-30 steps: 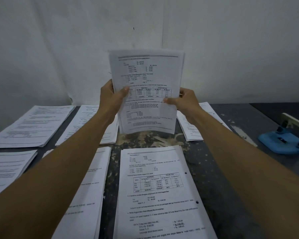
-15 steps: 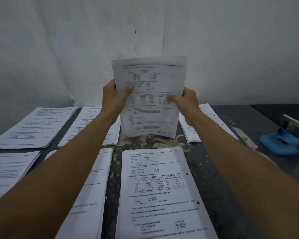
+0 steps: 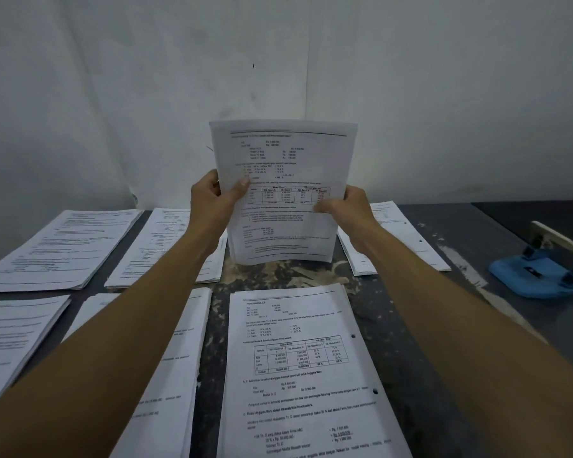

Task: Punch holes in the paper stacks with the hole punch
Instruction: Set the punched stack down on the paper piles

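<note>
The held stack (image 3: pixel 285 193) is thin white paper, matt, printed in black with text and a ruled table; its sheets bow slightly. The stacks lying flat, such as the near one (image 3: pixel 308 375), are the same matt printed paper, and this one shows 2 punched holes along its right edge. The surface (image 3: pixel 450 342) is dark, dull and worn, with pale scuffed and mottled patches where the finish has rubbed away. The hole punch (image 3: pixel 543 272) has a smooth blue plastic base and a pale, cream-coloured lever with a slight sheen. The wall (image 3: pixel 444 94) behind is matt white, faintly smudged.
</note>
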The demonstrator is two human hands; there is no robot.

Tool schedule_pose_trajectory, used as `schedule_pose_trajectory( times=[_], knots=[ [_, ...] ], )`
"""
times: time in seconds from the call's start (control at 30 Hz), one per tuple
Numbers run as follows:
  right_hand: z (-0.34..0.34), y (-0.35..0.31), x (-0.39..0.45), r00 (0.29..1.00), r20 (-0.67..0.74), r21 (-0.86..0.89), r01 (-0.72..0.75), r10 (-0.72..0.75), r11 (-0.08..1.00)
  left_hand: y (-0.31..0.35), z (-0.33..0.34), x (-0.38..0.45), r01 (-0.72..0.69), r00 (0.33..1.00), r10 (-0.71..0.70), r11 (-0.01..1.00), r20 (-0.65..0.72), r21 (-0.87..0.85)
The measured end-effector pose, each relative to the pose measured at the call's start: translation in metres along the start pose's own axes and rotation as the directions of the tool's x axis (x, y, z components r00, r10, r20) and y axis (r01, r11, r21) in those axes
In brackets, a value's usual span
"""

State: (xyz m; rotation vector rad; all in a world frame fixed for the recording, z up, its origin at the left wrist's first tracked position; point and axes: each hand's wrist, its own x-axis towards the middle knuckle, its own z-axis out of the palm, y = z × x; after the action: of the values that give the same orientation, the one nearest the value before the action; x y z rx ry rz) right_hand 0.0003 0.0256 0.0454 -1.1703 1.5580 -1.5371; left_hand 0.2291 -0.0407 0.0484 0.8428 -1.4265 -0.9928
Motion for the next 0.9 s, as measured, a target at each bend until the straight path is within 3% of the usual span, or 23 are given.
schedule_pose_trajectory(
  times=[0.53, 0.9],
  knots=[
    [0.018, 0.012, -0.001, 0.987, -0.157, 0.052, -0.009, 0.017, 0.999, -0.017, 0.008, -0.010, 0.040, 0.999, -0.041, 0.997, -0.013, -0.070],
    [0.019, 0.001, 0.000, 0.992, -0.123, 0.009, 0.009, -0.007, 1.000, -0.009, 0.007, -0.002, 0.017, 1.000, -0.017, 1.000, -0.021, 0.000]
  ],
)
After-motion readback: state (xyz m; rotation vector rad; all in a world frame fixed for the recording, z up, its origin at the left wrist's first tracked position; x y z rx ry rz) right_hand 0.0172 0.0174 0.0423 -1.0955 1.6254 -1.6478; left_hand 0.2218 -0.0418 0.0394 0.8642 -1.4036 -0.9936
